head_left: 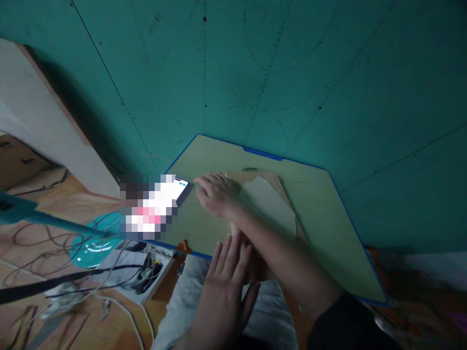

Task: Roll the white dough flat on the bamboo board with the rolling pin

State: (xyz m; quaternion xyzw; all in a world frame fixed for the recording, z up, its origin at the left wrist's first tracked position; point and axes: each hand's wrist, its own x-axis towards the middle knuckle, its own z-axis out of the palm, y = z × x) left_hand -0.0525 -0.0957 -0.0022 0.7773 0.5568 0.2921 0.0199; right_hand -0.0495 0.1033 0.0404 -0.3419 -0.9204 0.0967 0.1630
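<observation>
Looks like a holding-down step

Right hand (215,194) palm down, fingers loosely spread, left of a pale sheet (270,204). Nothing seen in its grip; can't tell what, if anything, is under the palm. Left hand (228,274) nearer, open and palm down too, with long straight fingers and the thumb out to the right. Nothing seen in hold there either. Right arm (273,243) slanting across from the near right, over part of the sheet.

Judging by the two flat palms, perhaps a time for keeping things flat and still. For a next move, best to push softly and evenly, and to lift the arm clear to see the whole sheet.

Under the sheet, a tan board (276,182), flat and stiff-looking, maybe wood or card. Sheet itself thin and smooth, with a curvy edge. Both in the middle of a small table (328,228), yellow-green with a blue rim. At the far end of the board, a thin, shiny loop (251,169). To the left, a bright phone (162,206), too blurred to read.

Farther out, a green wall (270,73) with thin lines and dark dots. Near, soft creased trousers (182,299). Left, on the floor, a white box (156,282) of wires.
</observation>
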